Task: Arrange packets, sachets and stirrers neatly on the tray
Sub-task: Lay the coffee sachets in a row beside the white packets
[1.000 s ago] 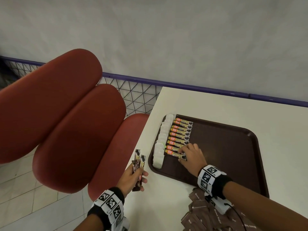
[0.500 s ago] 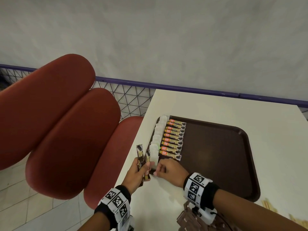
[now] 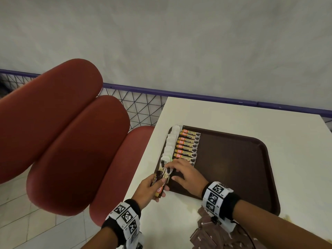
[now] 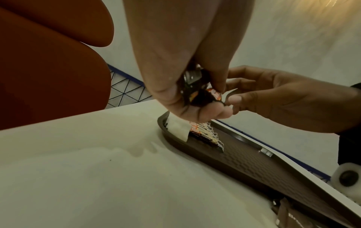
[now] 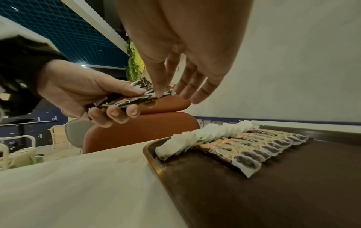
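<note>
A person's left hand [image 3: 150, 190] grips a small fan of glossy foil coffee sachets [image 3: 161, 178] over the near-left corner of the brown tray [image 3: 251, 177], while the right hand [image 3: 185, 174], its other fingers spread loosely, pinches the top one, apparently to draw it free. On the tray's left side, a row of crinkled white paper sachets [image 3: 170, 144] lines the rim, with flat orange-and-black sticks [image 3: 188, 146] laid edge to edge beside them. The next move likely calls for laying the drawn stick square at the row's near end. Brown paper packets [image 3: 206, 234] wait on the pale bench [image 3: 233, 115], near the tray's front edge.
</note>
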`<action>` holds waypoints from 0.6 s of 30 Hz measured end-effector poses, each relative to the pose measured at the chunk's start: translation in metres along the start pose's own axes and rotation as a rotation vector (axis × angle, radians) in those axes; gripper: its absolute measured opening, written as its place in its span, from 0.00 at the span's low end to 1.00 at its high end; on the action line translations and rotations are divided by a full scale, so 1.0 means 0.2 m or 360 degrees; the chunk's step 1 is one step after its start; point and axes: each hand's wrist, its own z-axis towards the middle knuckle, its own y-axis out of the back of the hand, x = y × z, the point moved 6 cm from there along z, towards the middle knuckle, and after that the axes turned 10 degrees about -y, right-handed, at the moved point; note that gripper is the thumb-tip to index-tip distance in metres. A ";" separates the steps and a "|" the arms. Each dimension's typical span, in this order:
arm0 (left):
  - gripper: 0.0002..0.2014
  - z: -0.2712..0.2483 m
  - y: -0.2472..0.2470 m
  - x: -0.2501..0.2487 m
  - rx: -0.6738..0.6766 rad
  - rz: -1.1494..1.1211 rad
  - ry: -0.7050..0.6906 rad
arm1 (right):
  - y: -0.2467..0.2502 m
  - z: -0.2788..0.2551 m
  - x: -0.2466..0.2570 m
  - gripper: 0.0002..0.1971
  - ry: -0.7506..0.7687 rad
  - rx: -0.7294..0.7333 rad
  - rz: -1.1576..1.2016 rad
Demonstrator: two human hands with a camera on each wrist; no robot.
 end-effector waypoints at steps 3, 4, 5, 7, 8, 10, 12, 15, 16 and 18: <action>0.09 0.01 0.00 0.02 0.0012 0.0024 0.0009 | 0.01 -0.01 -0.03 0.14 -0.0038 -0.0006 0.0035; 0.09 0.01 0.01 0.02 0.0010 0.0036 0.0004 | 0.01 -0.01 -0.04 0.14 -0.0032 0.0009 0.0014; 0.09 0.02 0.01 0.02 0.0006 0.0048 -0.0004 | 0.00 -0.02 -0.05 0.13 -0.0018 0.0030 -0.0026; 0.09 0.03 0.01 0.01 0.0006 0.0068 -0.0019 | -0.01 -0.03 -0.06 0.14 -0.0005 0.0065 -0.0111; 0.09 0.03 0.00 0.01 0.0018 0.0080 -0.0022 | -0.01 -0.04 -0.07 0.15 -0.0007 0.0069 -0.0146; 0.09 0.05 -0.01 0.01 0.0054 0.0103 -0.0027 | -0.01 -0.05 -0.08 0.16 -0.0005 0.0060 -0.0225; 0.10 0.05 -0.01 0.02 0.0078 0.0113 -0.0027 | 0.00 -0.05 -0.09 0.16 0.0001 0.0058 -0.0308; 0.09 0.07 0.02 0.02 -0.0039 0.0139 -0.0039 | 0.05 -0.04 -0.11 0.16 -0.0043 -0.0002 -0.0356; 0.08 0.08 0.04 0.02 -0.0118 0.0148 -0.0050 | 0.08 -0.04 -0.13 0.16 -0.0080 -0.0068 -0.0337; 0.08 0.08 0.11 0.04 -0.0281 0.0159 -0.0070 | 0.14 -0.04 -0.20 0.15 -0.0214 -0.0219 -0.0297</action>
